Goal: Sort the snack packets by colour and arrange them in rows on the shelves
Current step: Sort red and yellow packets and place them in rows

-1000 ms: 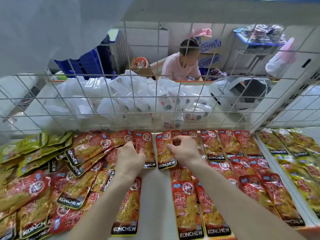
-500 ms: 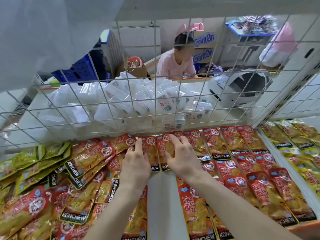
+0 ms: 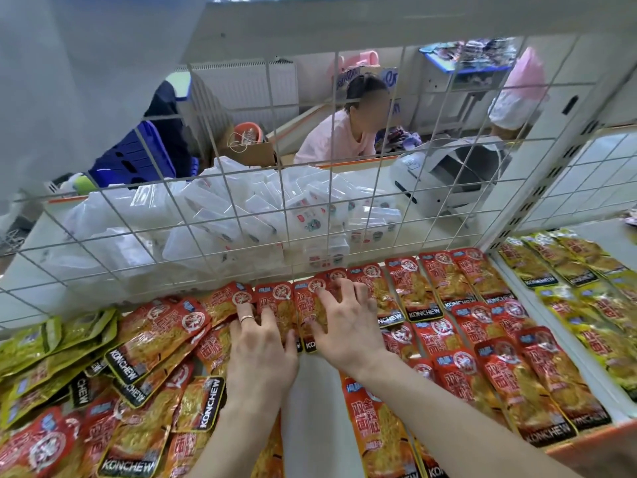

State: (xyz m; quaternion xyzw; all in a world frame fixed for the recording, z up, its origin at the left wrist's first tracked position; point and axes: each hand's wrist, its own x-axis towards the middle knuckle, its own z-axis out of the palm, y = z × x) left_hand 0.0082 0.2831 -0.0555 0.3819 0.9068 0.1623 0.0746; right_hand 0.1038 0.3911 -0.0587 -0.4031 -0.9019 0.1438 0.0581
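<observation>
The white shelf [image 3: 310, 426] fills the lower part of the view, and a wire grid [image 3: 220, 188] stands upright along its back edge. On the left side of the shelf, a loose pile of red packets [image 3: 155, 336] lies in disorder, with green packets [image 3: 44, 343] at its far left. On the right side the red rows [image 3: 458, 322] lie tidy, from the grid toward the front edge, and further right lie rows of yellow-green packets [image 3: 586, 305]. Both hands lie flat on the back row, just in front of the grid. The right hand [image 3: 348, 326] presses with spread fingers on one red packet [image 3: 306, 312]. The left hand [image 3: 262, 350], its fingers also a little spread, touches the neighbour packet [image 3: 279, 298] just beside it. A ring [image 3: 246, 318] sits on one left finger.
</observation>
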